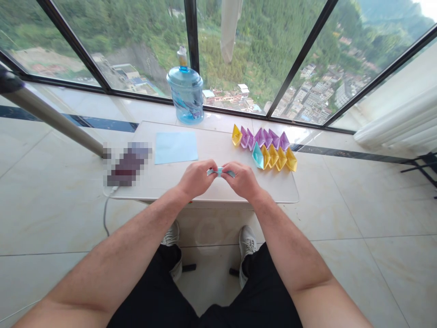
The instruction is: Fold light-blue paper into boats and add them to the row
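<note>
Between my two hands is a small folded piece of light blue paper (220,171), held just above the front part of the white table (218,189). My left hand (200,176) pinches its left end, and my right hand (240,178) pinches its right end. Fingers cover much of the paper, so its exact folded shape is hidden. Flat light blue paper (176,147) lies on the table beyond my left hand. To the right stand folded paper boats in two rows: purple boats (261,137) with a yellow one behind, yellow boats (280,158) with a teal boat (258,156) in front.
A large blue water bottle (186,98) stands behind the table by the window. At the table's left lies a blurred-out object (128,166) with a grey cable (105,214). A pole (58,116) slants in from the left. My shoes (247,241) are below the table's front edge.
</note>
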Available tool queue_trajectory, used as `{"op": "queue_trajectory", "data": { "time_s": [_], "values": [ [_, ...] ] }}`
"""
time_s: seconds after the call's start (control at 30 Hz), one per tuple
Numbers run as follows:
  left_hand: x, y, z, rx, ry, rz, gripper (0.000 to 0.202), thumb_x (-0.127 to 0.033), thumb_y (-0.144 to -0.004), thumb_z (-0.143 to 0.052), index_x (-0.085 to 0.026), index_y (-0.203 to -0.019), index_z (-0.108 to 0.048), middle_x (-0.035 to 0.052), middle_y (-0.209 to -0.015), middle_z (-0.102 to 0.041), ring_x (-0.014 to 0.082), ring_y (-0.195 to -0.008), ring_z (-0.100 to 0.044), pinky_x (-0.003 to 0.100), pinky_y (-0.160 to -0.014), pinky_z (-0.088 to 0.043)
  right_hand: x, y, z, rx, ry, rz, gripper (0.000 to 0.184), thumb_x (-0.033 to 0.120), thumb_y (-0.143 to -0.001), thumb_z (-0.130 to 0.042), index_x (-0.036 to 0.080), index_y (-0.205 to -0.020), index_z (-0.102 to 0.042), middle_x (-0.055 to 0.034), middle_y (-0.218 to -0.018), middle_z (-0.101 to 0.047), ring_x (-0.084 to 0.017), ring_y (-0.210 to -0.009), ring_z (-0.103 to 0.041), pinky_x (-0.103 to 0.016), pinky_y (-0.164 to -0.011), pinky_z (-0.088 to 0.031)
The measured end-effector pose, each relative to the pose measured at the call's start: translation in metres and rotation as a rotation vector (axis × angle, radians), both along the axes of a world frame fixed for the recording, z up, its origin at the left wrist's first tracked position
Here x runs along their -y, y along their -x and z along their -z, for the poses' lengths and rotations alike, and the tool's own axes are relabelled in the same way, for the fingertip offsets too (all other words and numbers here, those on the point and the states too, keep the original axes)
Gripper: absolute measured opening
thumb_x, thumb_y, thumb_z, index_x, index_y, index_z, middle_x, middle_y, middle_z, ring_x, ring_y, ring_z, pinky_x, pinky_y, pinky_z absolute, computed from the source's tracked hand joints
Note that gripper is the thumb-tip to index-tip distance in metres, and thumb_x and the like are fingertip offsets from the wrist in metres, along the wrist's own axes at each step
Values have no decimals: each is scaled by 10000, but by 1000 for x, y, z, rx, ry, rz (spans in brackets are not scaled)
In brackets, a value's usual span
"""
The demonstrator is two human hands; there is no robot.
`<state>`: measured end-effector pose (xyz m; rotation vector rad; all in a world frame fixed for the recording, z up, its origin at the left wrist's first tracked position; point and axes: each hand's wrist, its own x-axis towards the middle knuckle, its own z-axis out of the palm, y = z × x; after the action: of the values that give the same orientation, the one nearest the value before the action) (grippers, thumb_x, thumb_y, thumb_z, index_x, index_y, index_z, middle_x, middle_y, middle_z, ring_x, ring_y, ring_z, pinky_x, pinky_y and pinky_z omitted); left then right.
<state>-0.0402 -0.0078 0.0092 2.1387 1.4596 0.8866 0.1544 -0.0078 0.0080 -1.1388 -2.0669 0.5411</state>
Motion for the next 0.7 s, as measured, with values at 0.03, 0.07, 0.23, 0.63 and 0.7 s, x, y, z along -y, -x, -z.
{"op": "queue_trajectory", "data": {
  "time_s": [0.03, 0.07, 0.23, 0.63, 0.7],
  "values": [
    [0, 0, 0, -17, -2, -18, 86, -264, -826, -622, -213, -825, -692, 21, -818, -741, 170, -684, -606, 285, -688, -434, 0, 0, 0, 22, 5, 2, 31, 205, -875, -706, 227, -895, -715, -45, -1010, -751, -191, -945, -697, -305, -901, -507],
    [0, 1, 0, -31, -2, -36, 83, -251, -822, -618, -216, -822, -693, 20, -813, -739, 171, -672, -601, 286, -685, -429, 0, -1, 1, 50, 9, 7, 44, 204, -870, -709, 229, -905, -716, -44, -1003, -752, -194, -940, -695, -307, -895, -505],
    [-1, 2, -2, -47, 12, -71, 87, -220, -801, -608, -224, -800, -696, 5, -751, -713, 163, -620, -567, 285, -672, -415, 0, -2, 2, 170, 15, 41, 89, 165, -864, -687, 237, -897, -728, -37, -951, -760, -203, -895, -692, -311, -847, -500],
    [-2, 4, -2, -51, 66, -123, 75, -286, -805, -658, -227, -812, -704, -11, -690, -680, 162, -608, -554, 288, -669, -418, -1, -4, 4, 162, 20, 71, 59, 220, -881, -701, 249, -922, -732, -31, -997, -772, -201, -946, -700, -311, -892, -501],
    [-2, 4, -3, -62, 60, -118, 78, -284, -805, -653, -226, -812, -704, -4, -713, -694, 166, -617, -562, 291, -665, -419, -1, -5, 3, 191, 21, 76, 48, 220, -883, -700, 245, -910, -731, -32, -985, -773, -202, -941, -699, -310, -886, -497]
  ]
}}
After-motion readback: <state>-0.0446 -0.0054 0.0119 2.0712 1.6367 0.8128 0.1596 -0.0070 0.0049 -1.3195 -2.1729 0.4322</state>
